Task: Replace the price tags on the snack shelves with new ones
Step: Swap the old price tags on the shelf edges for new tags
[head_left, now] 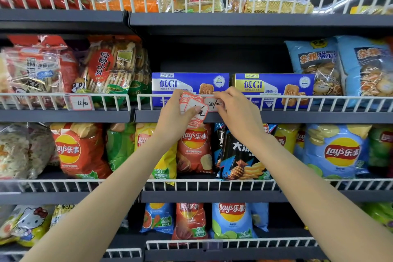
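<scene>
My left hand (177, 112) grips a fanned stack of red-bordered white price tags (194, 110) in front of the middle shelf's wire rail (297, 98). Just to the right, a tag reading "20" (212, 103) sits in a clear holder on that rail. My right hand (236, 108) pinches this tag's right side with curled fingers, partly covering it. Behind the rail stand two blue biscuit boxes (190, 85). Another handwritten tag reading "12" (81, 103) hangs on the rail section to the left.
Bags of crackers (114, 66) fill the middle shelf's left side, with light blue snack bags (319, 66) on the right. Lay's chip bags (338, 151) crowd the two shelves below. The top shelf (212, 19) carries wrapped pastries behind its wire rail.
</scene>
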